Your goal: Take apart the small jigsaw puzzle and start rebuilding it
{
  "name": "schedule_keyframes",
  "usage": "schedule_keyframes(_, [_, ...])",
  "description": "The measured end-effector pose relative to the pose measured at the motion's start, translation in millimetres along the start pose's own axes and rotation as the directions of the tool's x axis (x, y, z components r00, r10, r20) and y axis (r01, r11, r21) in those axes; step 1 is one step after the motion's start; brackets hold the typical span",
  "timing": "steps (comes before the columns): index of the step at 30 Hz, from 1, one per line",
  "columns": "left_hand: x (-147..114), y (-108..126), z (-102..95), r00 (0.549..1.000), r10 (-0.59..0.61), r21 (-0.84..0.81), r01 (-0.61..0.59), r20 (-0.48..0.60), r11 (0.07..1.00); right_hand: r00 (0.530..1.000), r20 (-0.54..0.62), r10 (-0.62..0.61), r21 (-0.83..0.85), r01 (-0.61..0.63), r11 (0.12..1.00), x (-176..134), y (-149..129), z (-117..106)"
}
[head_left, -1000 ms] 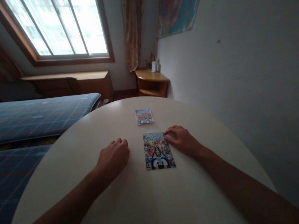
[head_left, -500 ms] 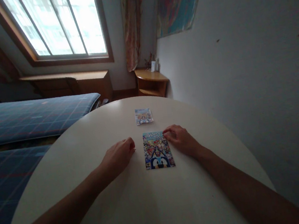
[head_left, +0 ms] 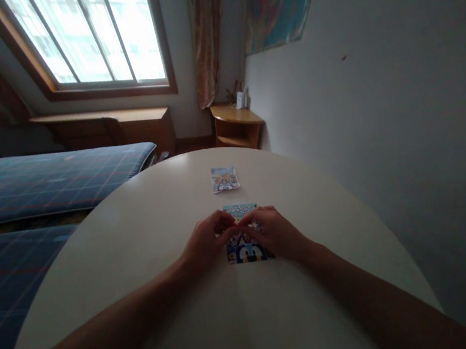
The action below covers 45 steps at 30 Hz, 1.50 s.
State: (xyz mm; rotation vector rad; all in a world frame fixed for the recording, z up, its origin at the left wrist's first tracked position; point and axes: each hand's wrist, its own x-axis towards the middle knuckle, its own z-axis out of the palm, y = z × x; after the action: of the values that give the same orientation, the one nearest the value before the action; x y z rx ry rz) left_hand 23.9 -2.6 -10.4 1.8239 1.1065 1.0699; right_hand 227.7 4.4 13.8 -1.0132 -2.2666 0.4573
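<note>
My left hand (head_left: 210, 235) and my right hand (head_left: 272, 227) meet fingertip to fingertip above a colourful printed sheet (head_left: 250, 253). Both are closed in a pinch. A tiny reddish spot shows where the fingertips come together, too small to name. The sheet lies flat on the round white table (head_left: 151, 208), with "Bluey" lettering along its top and a blue cartoon dog's face at its bottom; my fingers cover its middle. Beyond it lies a smaller, similarly printed packet (head_left: 224, 179), slightly crumpled, touched by neither hand.
To the left, a mattress with a blue plaid cover (head_left: 58, 183) sits close to the table's edge. A wooden corner shelf (head_left: 237, 115) stands past the far edge, and a white wall (head_left: 372, 122) runs along the right. Under the window is a wooden desk (head_left: 139, 115).
My left hand has moved right, from beside the sheet to over it. My right hand has shifted slightly left from the sheet's upper right edge, and the fingertips now meet.
</note>
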Motion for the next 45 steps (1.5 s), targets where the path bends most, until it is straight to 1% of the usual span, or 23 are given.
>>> schedule_keyframes(3, [0,-1,0.2,1.000,-0.013,-0.053,0.013,0.015,0.998,0.999,-0.030,0.038,0.048,-0.036,0.998,2,4,0])
schedule_keyframes(5, [1,-1,0.5,1.000,-0.024,-0.054,0.025,0.018,0.998,0.997,-0.052,0.063,0.070,-0.059,0.996,3,5,-1])
schedule_keyframes(9, [0,0,0.7,0.999,-0.019,0.019,0.018,0.040,1.000,0.992,-0.074,0.097,0.095,-0.090,0.991,3,3,-2])
schedule_keyframes(14, [-2,7,0.2,0.994,0.030,0.126,-0.043,0.106,0.991,0.989,-0.074,0.128,0.118,-0.118,0.986,2,2,-2])
schedule_keyframes(16, [-3,10,-0.2,0.994,0.047,0.157,-0.062,0.099,0.986,0.989,-0.054,0.137,0.157,-0.127,0.979,2,1,-2])
schedule_keyframes(19, [-3,13,-0.9,0.998,0.031,0.166,-0.040,0.055,0.985,0.990,-0.026,0.138,0.212,-0.130,0.969,1,1,-2])
schedule_keyframes(24, [-1,13,-2.1,1.000,-0.008,0.163,0.012,-0.022,0.986,0.997,-0.010,0.076,0.212,-0.073,0.975,0,0,-2])
schedule_keyframes(27, [-1,13,-2.6,1.000,-0.014,0.173,0.017,-0.023,0.985,0.998,-0.011,0.069,0.199,-0.065,0.978,0,0,-2])
schedule_keyframes(30, [-1,11,-3.1,1.000,-0.010,0.211,0.014,-0.019,0.977,0.996,-0.021,0.089,0.187,-0.084,0.979,2,3,-3])
schedule_keyframes(32, [-2,9,-3.1,0.999,0.036,0.285,-0.027,-0.025,0.958,0.994,-0.044,0.104,0.159,-0.096,0.983,3,7,-5])
schedule_keyframes(34, [-4,8,-2.5,0.992,0.123,0.371,-0.113,-0.003,0.922,0.990,-0.073,0.118,0.122,-0.108,0.987,3,13,-7])
schedule_keyframes(37, [-7,8,-0.9,0.968,0.226,0.446,-0.252,0.113,0.859,0.987,-0.076,0.144,0.087,-0.137,0.987,3,22,-11])
schedule_keyframes(40, [-9,10,0.3,0.950,0.245,0.490,-0.311,0.196,0.814,0.984,-0.060,0.165,0.067,-0.161,0.985,2,26,-13])
schedule_keyframes(45, [-10,10,-0.1,0.947,0.228,0.525,-0.315,0.225,0.791,0.983,-0.038,0.179,0.028,-0.178,0.984,2,25,-14])
